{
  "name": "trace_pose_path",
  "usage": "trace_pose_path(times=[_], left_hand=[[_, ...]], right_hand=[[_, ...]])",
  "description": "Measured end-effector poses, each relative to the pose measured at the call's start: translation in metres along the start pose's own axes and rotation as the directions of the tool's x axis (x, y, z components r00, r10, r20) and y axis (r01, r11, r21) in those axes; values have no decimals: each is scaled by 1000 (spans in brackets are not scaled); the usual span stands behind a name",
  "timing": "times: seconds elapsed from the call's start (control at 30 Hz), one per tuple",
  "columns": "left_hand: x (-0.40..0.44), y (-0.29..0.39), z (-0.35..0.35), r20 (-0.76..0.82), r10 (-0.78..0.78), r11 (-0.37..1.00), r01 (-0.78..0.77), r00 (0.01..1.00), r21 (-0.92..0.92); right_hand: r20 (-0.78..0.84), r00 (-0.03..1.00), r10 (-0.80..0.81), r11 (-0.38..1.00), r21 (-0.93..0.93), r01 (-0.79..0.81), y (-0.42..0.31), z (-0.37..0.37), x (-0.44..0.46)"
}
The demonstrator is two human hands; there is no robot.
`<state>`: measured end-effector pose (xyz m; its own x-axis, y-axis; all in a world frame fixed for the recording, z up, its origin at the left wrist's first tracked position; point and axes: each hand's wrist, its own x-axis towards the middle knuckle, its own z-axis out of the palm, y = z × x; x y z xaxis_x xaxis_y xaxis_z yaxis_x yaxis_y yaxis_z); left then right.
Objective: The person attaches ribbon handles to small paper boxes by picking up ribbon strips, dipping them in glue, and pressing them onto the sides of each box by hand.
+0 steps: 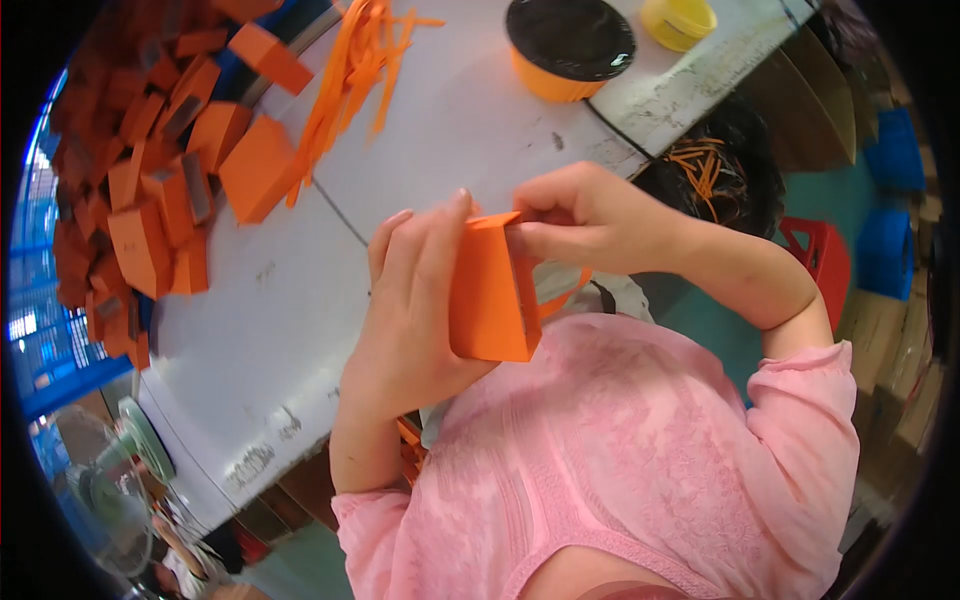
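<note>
1. The left hand grips the orange box around its left side. Its fingers extend upward along this side, away from the body, and the base of the hand is against the lower left corner.

2. The right hand is closed, with the thumb and bent fingers pinching at the upper right edge of the same box. Exactly which part is between the fingertips is hidden.

3. The box is held between the two hands, in front of the chest – to the right of the left hand, and below and to the left of the right hand. Its long axis goes nearly from the body outward, leaning a little: the far end points away from the person, the near end towards the pink shirt. A broad face looks to the camera, and a narrow side with a dark edge is turned to the right.

4. Just beside this narrow side is a curved orange strip.

5. Beyond the hands is the pale surface. It carries a pile of orange boxes at far left, a bundle of orange strips next to them, and – farther to the right – an orange tub with black top near a yellow container.
</note>
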<state>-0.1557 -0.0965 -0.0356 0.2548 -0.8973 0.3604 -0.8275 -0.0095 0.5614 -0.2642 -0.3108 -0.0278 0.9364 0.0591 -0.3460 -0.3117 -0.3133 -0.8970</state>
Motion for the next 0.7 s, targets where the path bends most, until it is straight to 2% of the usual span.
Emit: trace_pose_path(times=[0.07,0.1,0.13,0.17,0.2,0.23,0.27,0.3,0.37,0.4,0.43,0.5,0.53,0.57,0.6,0.67,0.7], left_hand=[[-12,-8,-6,12,-165,908,156,986,-388],[-17,-15,-11,-4,-202,906,185,979,-380],[-21,-21,-15,52,-201,850,200,978,-486],[-23,-27,-18,104,-188,780,213,977,-588],[-24,-30,-21,140,-143,753,200,980,-627],[-24,-33,-22,132,-158,753,206,978,-625],[-23,-35,-22,159,-60,734,151,986,-662],[-24,-36,-22,179,42,709,97,983,-699],[-36,-50,-26,162,9,763,98,987,-639],[-42,-56,-32,150,-15,811,100,989,-577],[-48,-52,-44,135,-18,820,92,991,-565],[-65,-29,-68,23,-227,788,198,974,-583],[-65,-15,-65,-34,-221,854,177,975,-490],[-63,0,-51,-46,-229,853,178,972,-491],[-58,13,-30,-135,-293,906,231,946,-354],[-59,12,10,-246,-348,930,300,905,-211],[-67,-5,40,-392,-399,913,318,829,-257]], right_hand=[[-46,999,-27,982,184,35,-1,-7,1],[-108,966,-234,919,298,256,9,-14,4],[-206,911,-357,926,53,374,1,-12,5],[-271,827,-493,869,-201,452,-10,-11,4],[-248,833,-494,868,-191,458,-17,-5,8],[-151,720,-677,712,-381,589,-26,3,15],[-20,581,-814,498,-538,680,-31,9,20],[-10,578,-816,494,-533,687,-33,12,23],[194,493,-848,240,-690,683,-38,16,32],[197,520,-831,224,-737,637,-37,15,34],[211,505,-837,204,-736,646,-34,14,34],[28,636,-771,315,-852,419,-30,17,34],[-29,634,-773,365,-837,407,-31,22,36],[-14,634,-773,357,-836,417,-34,32,37],[-64,634,-770,430,-786,443,-37,42,39],[-118,645,-755,553,-644,528,-44,61,45],[-104,644,-758,545,-644,537,-44,64,50]])
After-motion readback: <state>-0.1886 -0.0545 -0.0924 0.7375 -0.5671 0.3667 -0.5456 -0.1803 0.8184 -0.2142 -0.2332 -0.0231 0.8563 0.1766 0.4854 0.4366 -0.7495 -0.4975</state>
